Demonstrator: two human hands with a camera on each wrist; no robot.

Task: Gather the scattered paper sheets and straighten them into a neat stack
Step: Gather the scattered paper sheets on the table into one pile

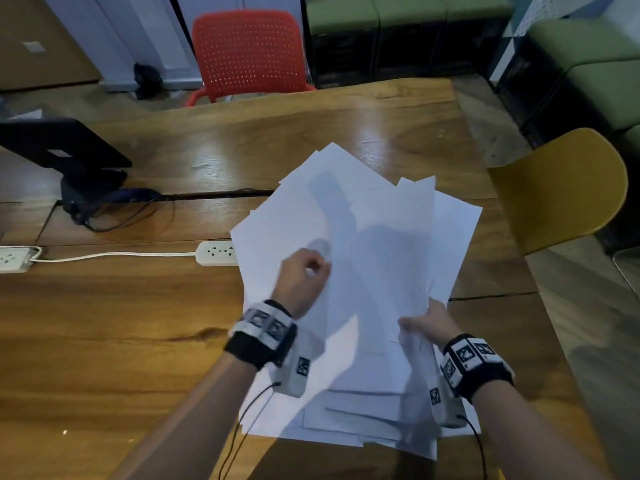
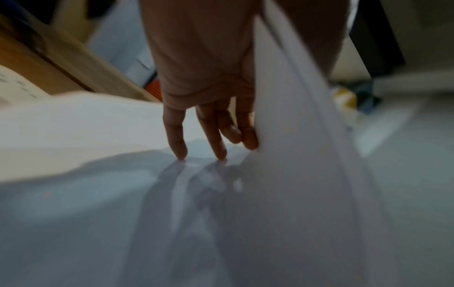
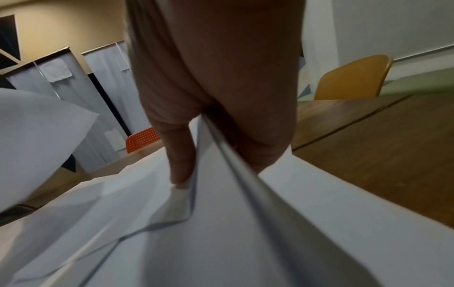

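Observation:
Several white paper sheets (image 1: 374,237) are fanned out unevenly and lifted off the wooden table (image 1: 104,341). My left hand (image 1: 304,275) grips their left part, thumb side hidden. In the left wrist view its fingers (image 2: 176,136) point down, their tips touching a sheet, with a sheet edge (image 2: 294,136) beside the index finger. My right hand (image 1: 424,323) pinches the lower right of the bundle; in the right wrist view the sheets (image 3: 233,213) run between thumb and fingers (image 3: 179,155). More sheets (image 1: 346,420) lie overlapped on the table beneath my wrists.
A white power strip (image 1: 216,252) lies just left of the papers, its cord leading to another strip (image 1: 14,259). A black stand with cables (image 1: 69,150) sits at far left. A red chair (image 1: 249,53) stands behind the table and a yellow chair (image 1: 561,188) at its right edge.

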